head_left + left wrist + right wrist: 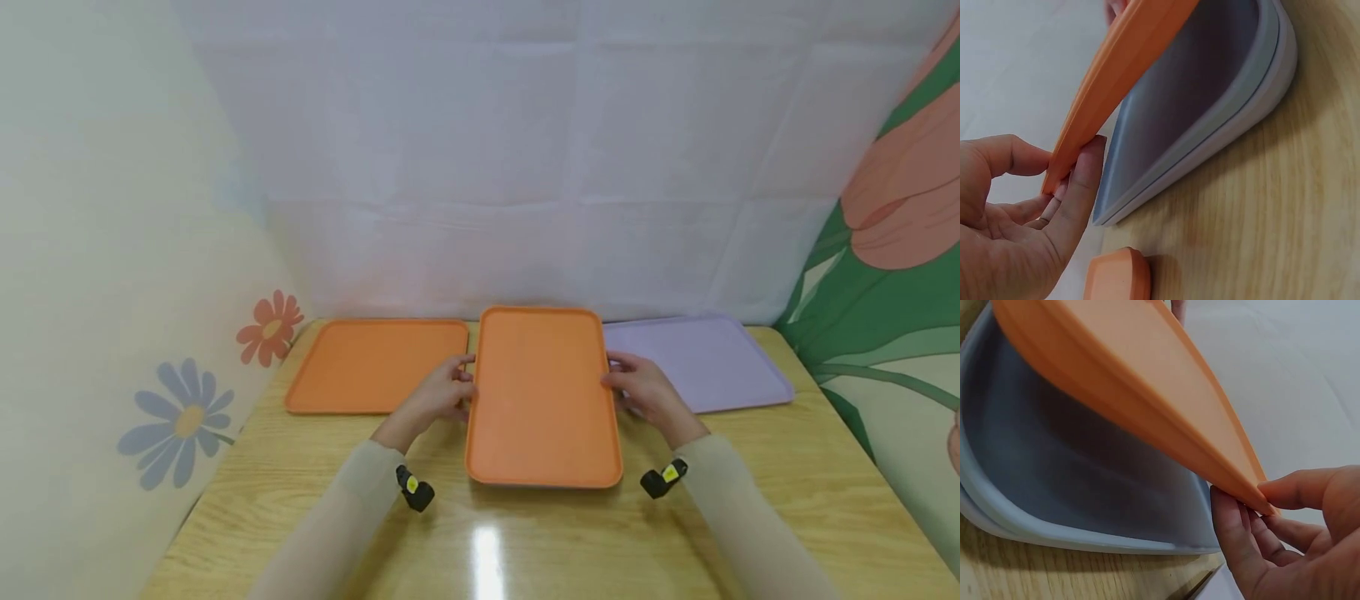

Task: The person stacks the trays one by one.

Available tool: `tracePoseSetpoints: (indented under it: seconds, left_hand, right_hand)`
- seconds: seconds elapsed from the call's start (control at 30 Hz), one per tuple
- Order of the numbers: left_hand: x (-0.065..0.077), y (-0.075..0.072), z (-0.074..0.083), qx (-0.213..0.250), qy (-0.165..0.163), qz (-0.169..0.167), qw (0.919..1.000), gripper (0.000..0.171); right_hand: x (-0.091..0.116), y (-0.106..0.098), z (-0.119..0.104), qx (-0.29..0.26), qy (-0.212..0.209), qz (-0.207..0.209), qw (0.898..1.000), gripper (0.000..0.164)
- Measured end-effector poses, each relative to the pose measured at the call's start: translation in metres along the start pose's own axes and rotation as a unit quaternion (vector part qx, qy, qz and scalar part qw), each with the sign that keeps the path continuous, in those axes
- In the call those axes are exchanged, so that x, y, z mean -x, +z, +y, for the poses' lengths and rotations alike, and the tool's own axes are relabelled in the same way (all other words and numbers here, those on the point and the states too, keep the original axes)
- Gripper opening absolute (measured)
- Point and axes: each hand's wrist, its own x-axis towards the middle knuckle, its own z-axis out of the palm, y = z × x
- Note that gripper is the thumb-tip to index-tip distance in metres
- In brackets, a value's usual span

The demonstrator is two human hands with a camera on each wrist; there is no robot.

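With our left hand (435, 396) and right hand (648, 390) we pinch the side edges of an orange serving tray (547, 396), tilted over at least 2 stacked pale trays (1188, 75). We judge the work partway: 1 other orange tray (382, 367) lies at left, 1 lavender tray (690, 362) at right; ours is not yet set down.

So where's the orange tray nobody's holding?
In the head view, that orange tray lies at the left on the wooden table, beside the held tray and partly behind the left hand.
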Motion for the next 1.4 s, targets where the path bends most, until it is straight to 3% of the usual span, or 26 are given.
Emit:
tracePoseSetpoints:
  seconds: [0.3, 0.77, 1.03, 1.23, 1.4]
  left_hand:
    - [-0.01, 0.002, -0.003, 0.007, -0.011, -0.01, 0.9999, 0.076]
    - [-0.019, 0.01, -0.005, -0.024, -0.034, 0.0, 0.9992, 0.075]
    - [-0.02, 0.015, -0.001, -0.113, -0.028, 0.01, 0.9932, 0.07]
    - [-0.02, 0.017, 0.001, -0.15, -0.03, 0.018, 0.9881, 0.07]
    - [-0.02, 0.02, 0.0, -0.181, -0.041, 0.024, 0.9824, 0.07]
  right_hand:
    - [-0.014, 0.001, 0.003, 0.021, 0.02, 0.017, 0.999, 0.065]
    - [-0.022, 0.0, 0.008, 0.072, 0.025, 0.021, 0.997, 0.063]
    - [-0.022, 0.001, 0.006, 0.135, 0.018, 0.027, 0.99, 0.06]
    - [-0.023, 0.003, 0.005, 0.2, 0.01, 0.035, 0.979, 0.059]
    - [-0.023, 0.005, 0.005, 0.221, 0.006, 0.044, 0.974, 0.059]
